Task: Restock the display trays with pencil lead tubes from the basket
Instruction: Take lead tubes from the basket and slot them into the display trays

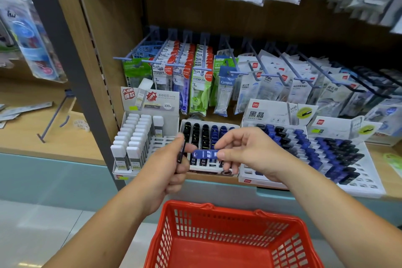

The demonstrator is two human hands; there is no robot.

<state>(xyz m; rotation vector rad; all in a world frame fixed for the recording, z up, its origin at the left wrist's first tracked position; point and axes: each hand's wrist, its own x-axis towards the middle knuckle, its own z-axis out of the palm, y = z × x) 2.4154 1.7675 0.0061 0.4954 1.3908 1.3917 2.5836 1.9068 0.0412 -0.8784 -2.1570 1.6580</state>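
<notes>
Blue lead tube (205,154) pinched in right hand (245,154); left hand (167,167) grips thin black tube (182,152).

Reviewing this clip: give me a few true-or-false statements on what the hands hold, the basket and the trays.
1. The right hand holds a blue lead tube. True.
2. The left hand is empty. False: it grips a thin black item.
3. The red basket is piled with tubes. False: its visible inside shows none.
4. The left tray of white-capped tubes has empty slots. True.
</notes>
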